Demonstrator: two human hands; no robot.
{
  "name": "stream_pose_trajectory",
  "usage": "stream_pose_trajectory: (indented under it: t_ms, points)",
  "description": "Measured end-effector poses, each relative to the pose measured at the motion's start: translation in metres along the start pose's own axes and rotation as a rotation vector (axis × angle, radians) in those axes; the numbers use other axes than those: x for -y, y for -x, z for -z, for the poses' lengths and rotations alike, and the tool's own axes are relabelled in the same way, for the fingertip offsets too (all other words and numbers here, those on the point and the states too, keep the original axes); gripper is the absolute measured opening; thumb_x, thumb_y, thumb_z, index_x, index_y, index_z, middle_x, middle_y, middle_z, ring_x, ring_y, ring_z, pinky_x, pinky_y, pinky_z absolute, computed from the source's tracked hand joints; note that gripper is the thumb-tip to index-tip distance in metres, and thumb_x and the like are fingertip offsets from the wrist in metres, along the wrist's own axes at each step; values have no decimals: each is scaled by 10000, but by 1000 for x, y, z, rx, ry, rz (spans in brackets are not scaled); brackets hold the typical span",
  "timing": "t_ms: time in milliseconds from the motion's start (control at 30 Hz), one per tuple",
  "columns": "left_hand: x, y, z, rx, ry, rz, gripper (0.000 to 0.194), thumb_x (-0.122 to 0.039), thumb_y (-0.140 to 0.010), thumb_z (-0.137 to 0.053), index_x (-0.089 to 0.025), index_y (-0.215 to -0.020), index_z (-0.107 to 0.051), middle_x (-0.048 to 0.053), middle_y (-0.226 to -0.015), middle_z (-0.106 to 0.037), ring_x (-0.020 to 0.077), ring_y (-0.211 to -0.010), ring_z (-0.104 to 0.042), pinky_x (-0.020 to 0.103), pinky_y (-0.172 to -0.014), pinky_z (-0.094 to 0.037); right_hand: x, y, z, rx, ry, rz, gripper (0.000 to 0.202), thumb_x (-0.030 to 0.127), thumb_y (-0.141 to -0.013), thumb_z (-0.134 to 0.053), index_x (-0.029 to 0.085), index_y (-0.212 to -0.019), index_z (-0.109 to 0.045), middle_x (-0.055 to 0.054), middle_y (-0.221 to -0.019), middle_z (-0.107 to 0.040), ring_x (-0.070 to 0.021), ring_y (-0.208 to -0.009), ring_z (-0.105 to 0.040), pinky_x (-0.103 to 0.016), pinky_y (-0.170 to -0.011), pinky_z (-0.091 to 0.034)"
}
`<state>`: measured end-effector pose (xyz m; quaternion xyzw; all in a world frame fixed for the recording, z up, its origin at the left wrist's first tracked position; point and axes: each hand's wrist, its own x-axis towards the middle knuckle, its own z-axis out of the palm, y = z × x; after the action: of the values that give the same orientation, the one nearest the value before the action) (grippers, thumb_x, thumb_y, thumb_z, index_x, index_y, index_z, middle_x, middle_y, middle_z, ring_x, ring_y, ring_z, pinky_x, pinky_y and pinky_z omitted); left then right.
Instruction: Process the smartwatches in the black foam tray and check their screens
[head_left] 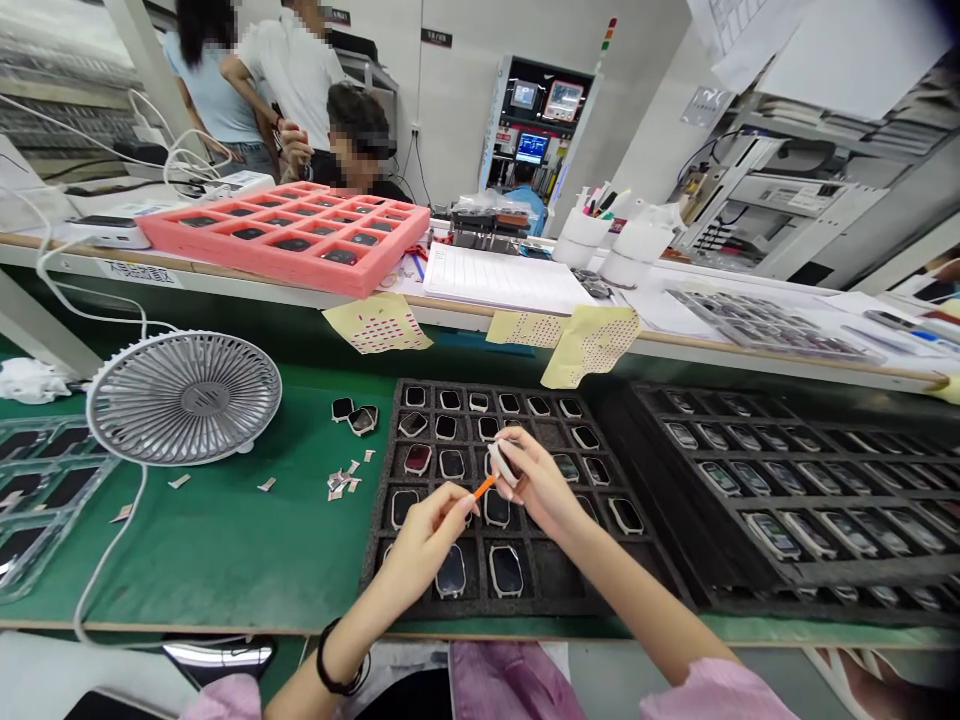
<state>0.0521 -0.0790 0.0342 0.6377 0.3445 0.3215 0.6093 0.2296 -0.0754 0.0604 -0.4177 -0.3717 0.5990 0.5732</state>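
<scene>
On the green desk [247,550] lies a black tray [555,575]; above it my left grip [429,527] pinches an orange stick [484,488], its tip seemingly touching the watch [498,463] my right grip [536,478] clasps.

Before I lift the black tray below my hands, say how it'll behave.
The black tray should hold its shape, given its grid walls. Loaded with watch bodies, it may feel fairly heavy; its open compartments mean tilting could spill them.

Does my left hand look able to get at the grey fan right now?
Probably yes: nothing tall seems to stand between the left hand and the grey fan, though that hand grips an orange tool.
</scene>
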Motion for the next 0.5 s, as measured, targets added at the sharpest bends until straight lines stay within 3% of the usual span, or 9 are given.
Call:
stream_pose_trajectory:
  t_ms: [133, 500]
  points:
    - [-2, -2, -12, -6, 104, 27, 420, -534, -896, -403, -166, -733, -525, -87, -505, -281, 67, -418, -230, 199, -404, -182, -1, 9, -23, 14, -111, -36, 262, 358, -787, -687, 208, -799, -473, 94, -513, -504, -27, -319, -368, -141, -340, -239]
    - [-11, 3, -15, -8, 63, 11, 457, -556, -872, -424, -157, -693, -555, -79, -464, -297, 70, -409, -255, 215, -413, -197, -2, 13, -28, 47, -265, -87, 297, 355, -808, -672, 218, -735, -419, 111, -501, -466, -24, -275, -315, -134, -269, -233]
